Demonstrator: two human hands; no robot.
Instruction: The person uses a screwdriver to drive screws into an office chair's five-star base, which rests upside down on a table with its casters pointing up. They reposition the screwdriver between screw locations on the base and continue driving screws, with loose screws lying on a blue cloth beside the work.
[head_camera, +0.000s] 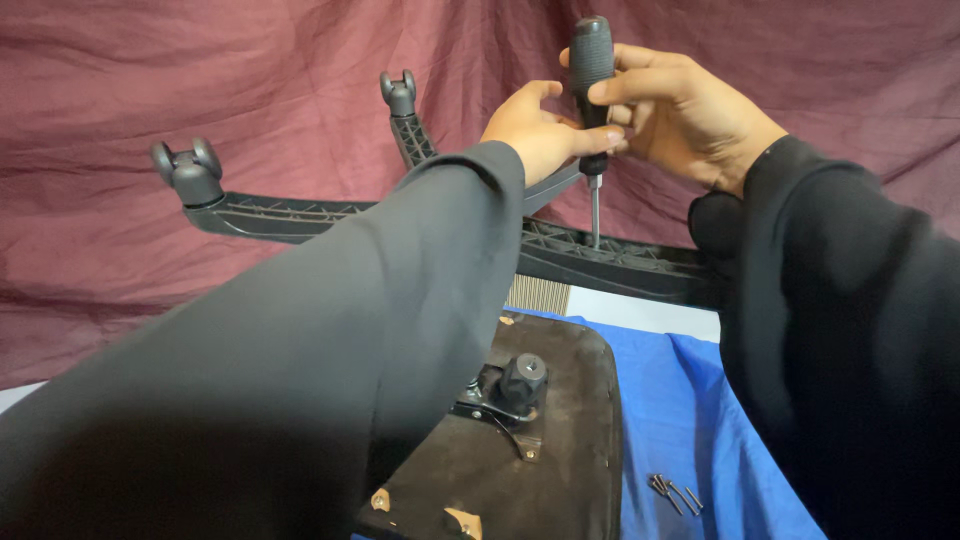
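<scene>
Both my hands grip a black-handled screwdriver (592, 70) held upright. My right hand (690, 115) wraps the handle from the right, and my left hand (540, 130) pinches its lower end from the left. The metal shaft points down with its tip on a leg of the black chair base (610, 258), which is upside down with its spokes spread. Castor wheels (188, 168) sit at the spoke ends. My black sleeves hide the middle of the base.
The underside of a dark chair seat (570, 440) with a black knob (522, 380) lies below, on a blue cloth (690, 420). Several loose screws (675, 492) rest on the cloth at the right. A maroon fabric backdrop (250, 80) hangs behind.
</scene>
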